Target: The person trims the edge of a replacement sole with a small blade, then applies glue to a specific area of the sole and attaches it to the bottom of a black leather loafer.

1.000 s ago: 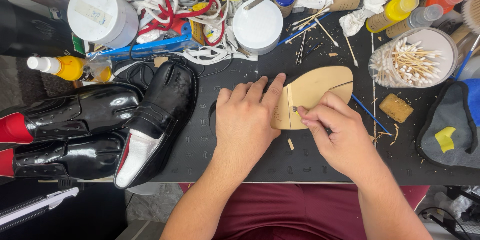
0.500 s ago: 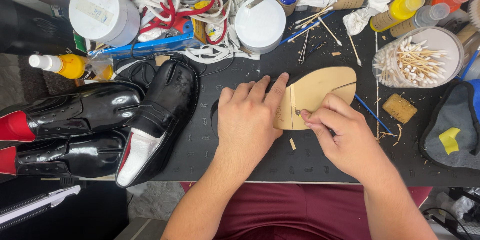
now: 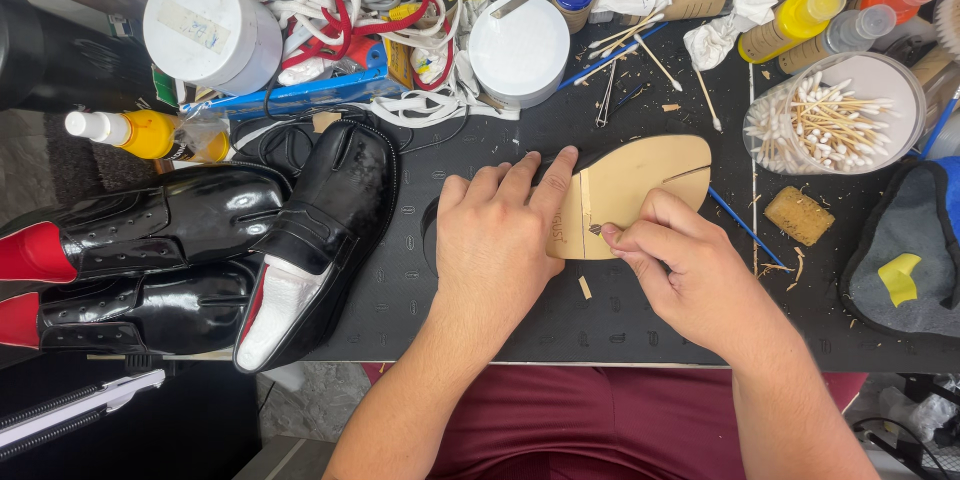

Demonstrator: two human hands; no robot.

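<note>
A tan leather sole piece [image 3: 640,185] lies flat on the black cutting mat [image 3: 420,290]. My left hand [image 3: 500,240] presses down on its left part, fingers spread over the edge. My right hand [image 3: 680,270] pinches a small blade-like tool [image 3: 596,230] with its tip on the sole's lower edge. A small tan offcut [image 3: 584,287] lies on the mat between my hands.
Three glossy black shoes [image 3: 310,230] lie at the left of the mat. A tub of cotton swabs [image 3: 830,120], a tan sponge [image 3: 798,215], white lidded jars [image 3: 520,50], bottles, cords and rags crowd the back. A dark pouch [image 3: 900,240] sits at right.
My right hand has shifted slightly left and down along the sole's lower edge. My left hand stays pressed on the sole.
</note>
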